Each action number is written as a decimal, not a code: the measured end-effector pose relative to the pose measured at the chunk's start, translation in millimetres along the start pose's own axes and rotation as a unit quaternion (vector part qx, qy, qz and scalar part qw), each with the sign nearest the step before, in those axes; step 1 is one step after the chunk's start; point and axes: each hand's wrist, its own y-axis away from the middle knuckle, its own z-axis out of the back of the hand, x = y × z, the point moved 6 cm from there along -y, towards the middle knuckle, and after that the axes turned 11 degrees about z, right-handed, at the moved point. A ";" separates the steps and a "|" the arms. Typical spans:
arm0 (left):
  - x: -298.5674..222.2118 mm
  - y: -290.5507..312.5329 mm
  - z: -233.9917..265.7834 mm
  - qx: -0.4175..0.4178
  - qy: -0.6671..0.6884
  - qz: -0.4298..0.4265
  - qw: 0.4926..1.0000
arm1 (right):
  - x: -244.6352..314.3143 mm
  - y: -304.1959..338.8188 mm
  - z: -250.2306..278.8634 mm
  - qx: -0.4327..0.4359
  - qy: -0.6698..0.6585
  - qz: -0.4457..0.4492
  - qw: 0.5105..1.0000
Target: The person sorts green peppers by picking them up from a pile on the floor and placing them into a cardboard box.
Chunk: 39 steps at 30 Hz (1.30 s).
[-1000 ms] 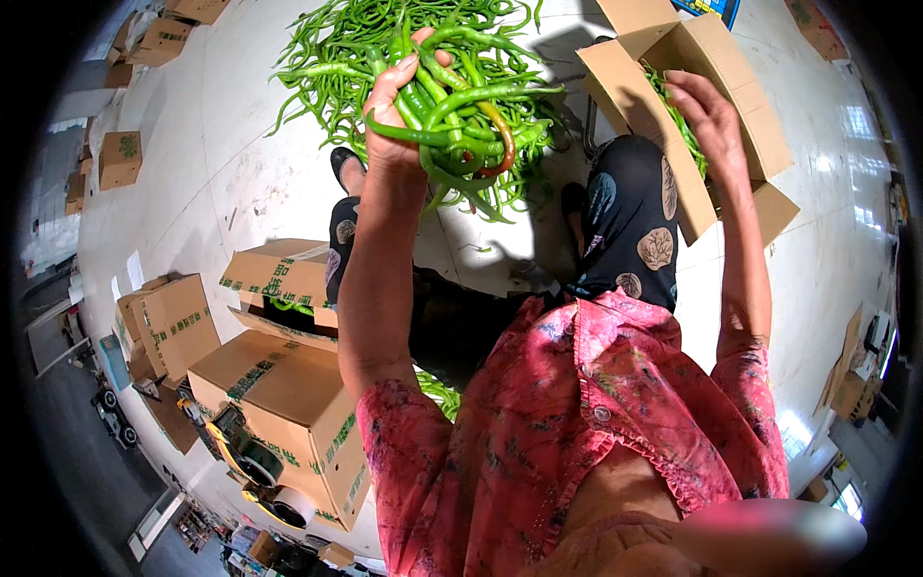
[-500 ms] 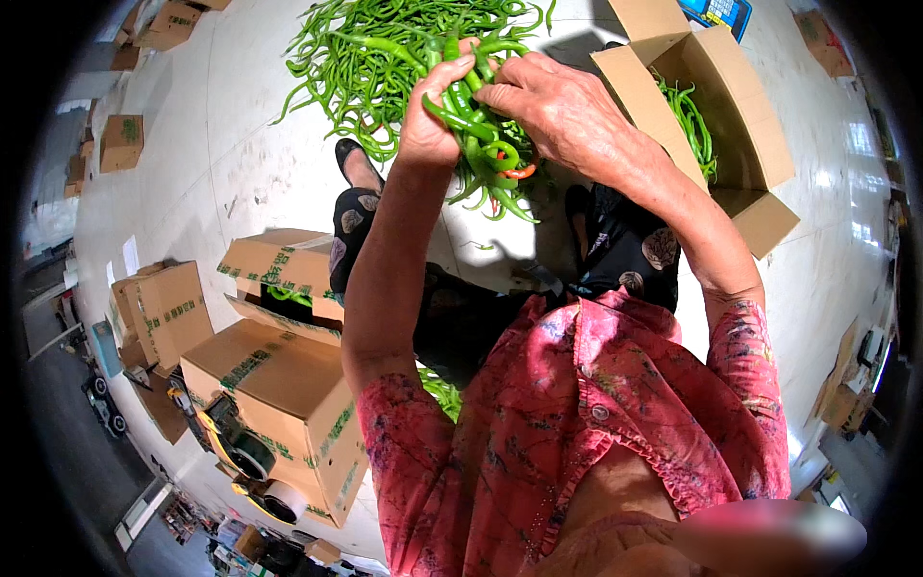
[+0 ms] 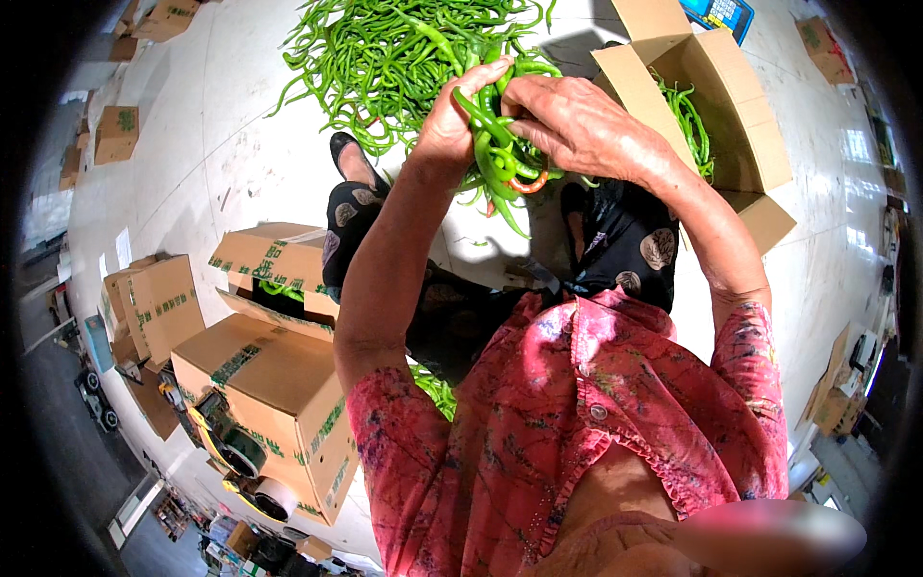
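Observation:
A bunch of long green chili peppers [image 3: 499,159] hangs between my hands, with a reddish one curling out at its lower end. My left hand [image 3: 460,115] is wrapped round the bunch from the left, thumb toward the top. From the right, my right hand [image 3: 582,125] is closed with bent fingers against the same peppers; its fingertips are partly hidden among them. Beyond my hands, a wide heap of green chili peppers [image 3: 361,72] lies loose on the pale floor. To the right stands an open cardboard box [image 3: 755,115] with more green peppers [image 3: 688,125] inside.
At my left stand a taped cardboard box [image 3: 255,370] and an open one [image 3: 274,255] with peppers inside. Yellow-framed tape dispensers [image 3: 236,452] rest against the taped box. A blue device [image 3: 723,14] lies at the far right. My feet flank the heap's near edge.
Both hands have shifted slightly to the right with the bunch. My right fingers have curled in closer against the peppers, and the reddish pepper now sticks out further.

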 end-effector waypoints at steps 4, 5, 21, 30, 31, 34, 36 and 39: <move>1.9 5.6 -1.0 0.074 -0.194 -0.075 0.975 | -5.6 -7.6 0.7 -0.052 -0.083 -0.020 0.995; -2.2 10.8 -20.0 0.137 -0.214 -0.117 0.960 | -11.0 -7.6 0.2 -0.066 -0.100 -0.027 0.992; 0.4 4.9 -8.6 0.114 -0.069 -0.114 0.985 | -34.8 -8.5 -8.5 -0.054 -0.148 -0.170 0.973; -6.5 -4.5 16.8 -0.029 0.114 -0.042 0.992 | -56.1 24.6 9.7 -0.268 -0.341 -0.243 0.868; -9.8 -3.3 12.5 -0.047 0.134 -0.046 0.989 | -58.8 28.8 14.0 -0.293 -0.376 -0.252 0.842; -21.5 -4.2 8.2 -0.011 0.184 -0.040 0.982 | -78.4 45.2 14.7 -0.320 -0.494 -0.251 0.769; -28.4 0.9 9.4 -0.010 0.163 -0.056 0.985 | -79.1 53.5 18.0 -0.335 -0.511 -0.250 0.751; -33.9 2.6 6.0 0.008 0.184 -0.051 0.982 | -80.0 64.3 11.2 -0.343 -0.558 -0.245 0.715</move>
